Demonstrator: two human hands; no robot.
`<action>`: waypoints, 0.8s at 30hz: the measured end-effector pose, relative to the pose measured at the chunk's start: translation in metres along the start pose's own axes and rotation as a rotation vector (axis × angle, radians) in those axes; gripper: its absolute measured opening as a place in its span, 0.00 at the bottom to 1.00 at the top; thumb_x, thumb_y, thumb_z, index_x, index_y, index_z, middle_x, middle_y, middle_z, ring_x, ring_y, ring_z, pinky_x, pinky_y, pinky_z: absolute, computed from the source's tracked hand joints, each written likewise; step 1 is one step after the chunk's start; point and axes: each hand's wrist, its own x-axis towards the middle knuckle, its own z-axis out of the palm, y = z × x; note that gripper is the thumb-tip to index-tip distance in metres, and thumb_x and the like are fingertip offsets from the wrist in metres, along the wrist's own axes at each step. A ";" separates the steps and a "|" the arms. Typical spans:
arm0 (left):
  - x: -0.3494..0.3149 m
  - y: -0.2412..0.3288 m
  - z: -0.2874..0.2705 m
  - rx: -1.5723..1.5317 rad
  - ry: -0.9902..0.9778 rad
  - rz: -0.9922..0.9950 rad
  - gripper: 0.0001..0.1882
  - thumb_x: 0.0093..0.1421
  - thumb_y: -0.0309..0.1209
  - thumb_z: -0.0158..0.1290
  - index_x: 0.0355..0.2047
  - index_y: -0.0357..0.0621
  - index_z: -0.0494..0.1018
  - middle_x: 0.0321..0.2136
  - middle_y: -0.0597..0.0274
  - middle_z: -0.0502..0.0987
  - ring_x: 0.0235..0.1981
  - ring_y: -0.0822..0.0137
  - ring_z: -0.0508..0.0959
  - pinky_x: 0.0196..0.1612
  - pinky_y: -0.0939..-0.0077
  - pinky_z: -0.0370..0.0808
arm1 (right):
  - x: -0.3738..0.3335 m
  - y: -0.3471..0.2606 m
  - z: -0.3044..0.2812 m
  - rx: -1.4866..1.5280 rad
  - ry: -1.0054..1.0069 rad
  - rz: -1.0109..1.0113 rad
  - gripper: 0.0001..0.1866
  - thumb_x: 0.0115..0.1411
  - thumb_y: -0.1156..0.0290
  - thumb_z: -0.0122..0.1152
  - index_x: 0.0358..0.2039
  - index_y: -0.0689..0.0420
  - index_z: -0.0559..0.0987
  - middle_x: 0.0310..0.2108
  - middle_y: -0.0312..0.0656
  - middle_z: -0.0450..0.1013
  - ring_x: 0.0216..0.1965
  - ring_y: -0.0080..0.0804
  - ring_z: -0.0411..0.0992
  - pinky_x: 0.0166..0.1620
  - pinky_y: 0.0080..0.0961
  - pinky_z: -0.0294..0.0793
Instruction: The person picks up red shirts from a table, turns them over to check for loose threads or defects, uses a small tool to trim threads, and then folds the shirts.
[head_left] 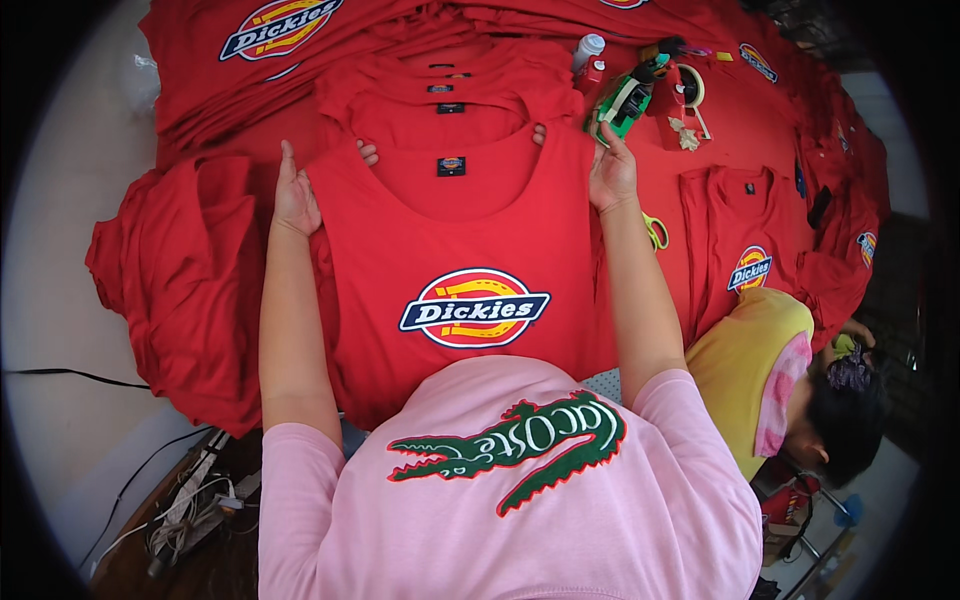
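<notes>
A red scoop-neck shirt (450, 235) is spread upright in front of me, with a dark neck label and an oval yellow, white and blue print on its chest. My left hand (297, 202) grips it at the left shoulder; fingertips show inside the neckline and the thumb points up outside. My right hand (612, 178) grips the other shoulder the same way, with a fingertip at the neckline's edge. The shirt's lower part falls toward my body. Directly behind it lie more red shirts (420, 70), layered with their necklines showing.
Bunched red cloth (190, 280) lies at left. Beyond my right hand are a green tape dispenser (622, 105), a tape roll (690, 86) and a white-capped bottle (589, 50). Yellow-handled scissors (656, 232) lie nearer. A folded red shirt (740, 220) and a person in yellow (750, 350) are at right.
</notes>
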 end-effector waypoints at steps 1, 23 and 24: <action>0.001 0.000 -0.004 0.007 -0.024 -0.005 0.59 0.67 0.75 0.27 0.68 0.21 0.58 0.67 0.34 0.66 0.70 0.45 0.66 0.73 0.54 0.61 | 0.001 0.001 -0.001 -0.009 -0.060 -0.017 0.40 0.73 0.49 0.47 0.67 0.77 0.61 0.66 0.76 0.60 0.68 0.71 0.61 0.73 0.52 0.57; -0.024 0.021 0.062 -0.004 -0.128 0.024 0.58 0.68 0.73 0.29 0.70 0.20 0.54 0.70 0.34 0.61 0.72 0.46 0.62 0.75 0.55 0.56 | -0.026 -0.011 0.039 -0.090 -0.228 -0.011 0.46 0.72 0.39 0.45 0.68 0.74 0.63 0.68 0.63 0.64 0.71 0.52 0.61 0.74 0.42 0.55; -0.040 0.023 0.083 0.030 -0.066 0.057 0.58 0.68 0.72 0.30 0.70 0.21 0.54 0.69 0.36 0.62 0.72 0.48 0.63 0.75 0.56 0.56 | -0.039 -0.009 0.054 -0.256 -0.125 -0.101 0.44 0.72 0.41 0.46 0.68 0.72 0.63 0.67 0.61 0.65 0.71 0.49 0.62 0.74 0.41 0.57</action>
